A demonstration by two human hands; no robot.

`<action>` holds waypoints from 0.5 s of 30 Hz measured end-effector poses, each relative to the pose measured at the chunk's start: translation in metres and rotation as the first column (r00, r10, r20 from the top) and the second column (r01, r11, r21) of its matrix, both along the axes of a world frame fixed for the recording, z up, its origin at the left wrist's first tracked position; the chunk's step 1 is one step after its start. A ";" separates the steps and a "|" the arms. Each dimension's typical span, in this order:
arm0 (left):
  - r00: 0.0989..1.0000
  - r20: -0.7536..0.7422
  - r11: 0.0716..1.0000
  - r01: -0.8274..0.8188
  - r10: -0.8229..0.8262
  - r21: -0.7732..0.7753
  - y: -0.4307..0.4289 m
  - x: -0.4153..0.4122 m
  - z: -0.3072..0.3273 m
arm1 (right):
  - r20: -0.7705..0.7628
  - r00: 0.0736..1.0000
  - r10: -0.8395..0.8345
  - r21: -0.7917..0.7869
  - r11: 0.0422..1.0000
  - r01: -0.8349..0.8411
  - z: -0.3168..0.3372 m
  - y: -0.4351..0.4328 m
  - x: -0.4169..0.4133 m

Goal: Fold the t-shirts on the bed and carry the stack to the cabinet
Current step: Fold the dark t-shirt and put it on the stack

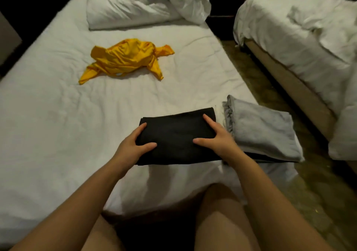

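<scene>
Near the right edge of the white-sheeted bed (pixel 48 115), left hand (pixel 133 144) and right hand (pixel 216 136) each clasp an end of the folded black t-shirt (pixel 177 136), thumbs on top; a folded grey t-shirt (pixel 264 131) lies just right; the crumpled yellow t-shirt (pixel 125 59), farther off, is not yet folded; carrying likely comes after.

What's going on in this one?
A person at the edge of a bed is partway through folding t-shirts. The left hand and right hand hold a folded black t-shirt by its two ends, thumbs on top. A folded grey t-shirt lies just to its right, near the bed's corner. A yellow t-shirt lies crumpled and unfolded farther up the bed. No cabinet is in view.
</scene>
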State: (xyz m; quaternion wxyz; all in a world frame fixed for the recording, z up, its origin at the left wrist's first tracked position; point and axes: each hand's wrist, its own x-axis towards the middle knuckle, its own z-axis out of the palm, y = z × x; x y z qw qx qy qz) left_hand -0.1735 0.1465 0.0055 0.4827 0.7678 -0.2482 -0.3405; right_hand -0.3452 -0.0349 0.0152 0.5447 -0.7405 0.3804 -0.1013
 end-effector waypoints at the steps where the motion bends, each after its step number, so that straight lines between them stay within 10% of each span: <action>1: 1.000 0.019 0.999 0.016 -0.016 -0.037 -0.008 -0.007 0.015 | 0.027 1.000 -0.009 -0.015 1.000 0.009 0.015 -0.007 -0.013; 15: 0.920 0.286 0.954 0.294 -0.267 -0.053 -0.194 -0.155 0.061 | 0.040 0.962 -0.269 0.007 0.963 0.269 0.067 -0.152 -0.178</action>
